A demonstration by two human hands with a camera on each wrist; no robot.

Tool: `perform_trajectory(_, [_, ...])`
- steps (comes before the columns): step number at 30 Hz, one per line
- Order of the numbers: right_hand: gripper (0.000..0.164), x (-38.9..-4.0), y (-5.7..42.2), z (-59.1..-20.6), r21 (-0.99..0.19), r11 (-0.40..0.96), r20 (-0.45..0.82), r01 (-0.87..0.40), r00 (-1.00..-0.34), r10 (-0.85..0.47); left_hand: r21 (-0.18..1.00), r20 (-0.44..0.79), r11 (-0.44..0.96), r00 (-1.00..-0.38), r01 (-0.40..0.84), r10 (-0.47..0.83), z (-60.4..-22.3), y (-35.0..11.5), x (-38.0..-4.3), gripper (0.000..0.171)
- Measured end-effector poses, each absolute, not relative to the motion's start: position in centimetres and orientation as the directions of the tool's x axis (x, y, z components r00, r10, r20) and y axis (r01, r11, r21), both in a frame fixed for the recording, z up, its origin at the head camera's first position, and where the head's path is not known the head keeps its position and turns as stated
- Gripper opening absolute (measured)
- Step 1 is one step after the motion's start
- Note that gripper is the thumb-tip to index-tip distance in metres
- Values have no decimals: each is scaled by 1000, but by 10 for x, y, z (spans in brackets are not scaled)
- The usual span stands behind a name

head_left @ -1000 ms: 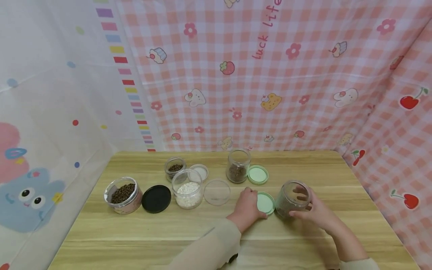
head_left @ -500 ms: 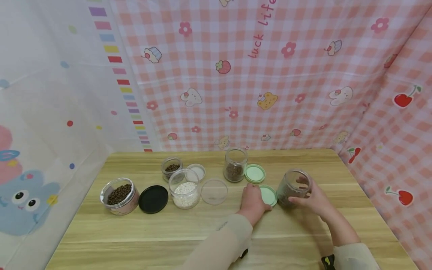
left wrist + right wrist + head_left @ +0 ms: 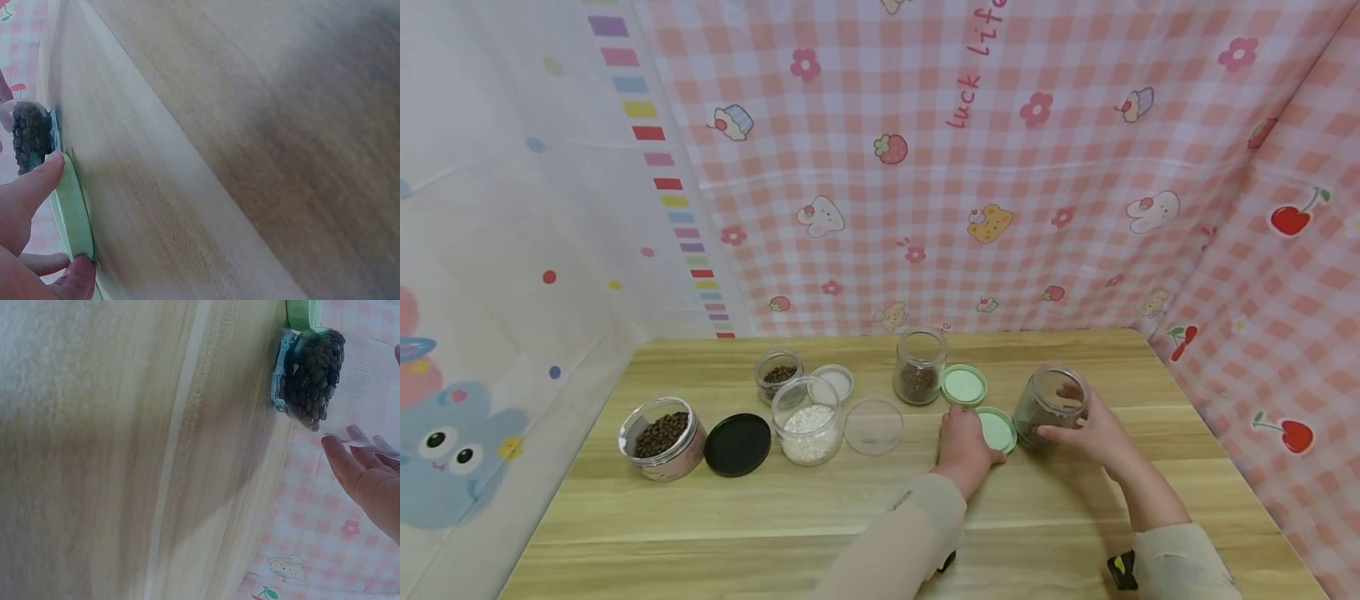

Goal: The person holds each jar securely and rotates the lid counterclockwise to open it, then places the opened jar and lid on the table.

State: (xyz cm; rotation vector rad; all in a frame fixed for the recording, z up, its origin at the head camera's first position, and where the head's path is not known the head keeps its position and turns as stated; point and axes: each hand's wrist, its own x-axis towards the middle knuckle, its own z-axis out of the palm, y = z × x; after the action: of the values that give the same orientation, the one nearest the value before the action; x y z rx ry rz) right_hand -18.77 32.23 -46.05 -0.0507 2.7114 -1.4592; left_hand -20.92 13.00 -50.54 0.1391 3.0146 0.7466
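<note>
In the head view my left hand (image 3: 964,443) holds a light green lid (image 3: 999,432) by its edge, down at the tabletop. The left wrist view shows the thumb on one side of this lid (image 3: 74,209) and fingertips on the other. Right beside it stands a clear ribbed jar (image 3: 1047,410), uncapped, which my right hand (image 3: 1097,429) grips from the right side. Dark seeds or beans (image 3: 315,375) fill the bottom of that jar in the right wrist view, and the lid's green edge (image 3: 303,314) shows close by its base.
Behind stand another open jar (image 3: 919,371) and its green lid (image 3: 964,385). Leftward are a jar of white grains (image 3: 809,433), a clear lid (image 3: 873,426), a small jar of brown beans (image 3: 777,377), a pale lid (image 3: 835,383), a black lid (image 3: 737,444) and a wide jar (image 3: 664,454).
The green lid in my left hand and the jar in my right have shifted toward the back of the table and slightly right. The other jars and lids stay put; the head view has turned slightly.
</note>
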Motion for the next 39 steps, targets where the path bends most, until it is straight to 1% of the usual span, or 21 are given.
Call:
perform_trajectory(7, [89,-189,324,-463,-837,548,-41,5,-998,-53,517,3,853,-996,74,84,-507,131,-208,66])
perform_trajectory(17, [90,-190,324,-466,-823,568,-26,4,-999,-31,597,4,799,-997,67,80,-508,131,-205,71])
perform_trajectory(21, [93,-190,323,-468,-825,564,-17,0,-1000,-25,606,29,791,-996,84,83,-509,131,-203,79])
perform_trajectory(25, [100,-190,321,-467,-835,550,-37,14,-999,-30,608,59,785,-993,118,104,-510,129,-201,86])
perform_trajectory(28, [103,-189,321,-464,-845,533,-53,26,-998,-35,560,78,813,-987,161,142,-509,124,-201,88])
perform_trajectory(32, [96,-184,322,-457,-877,479,-51,32,-998,-25,517,96,831,-978,208,185,-506,108,-203,83])
perform_trajectory(36, [80,-179,324,-445,-908,418,-20,23,-1000,12,557,122,789,-965,260,232,-498,82,-208,77])
perform_trajectory(39, [71,-178,324,-435,-919,395,10,13,-998,57,566,154,760,-946,320,284,-482,57,-211,75])
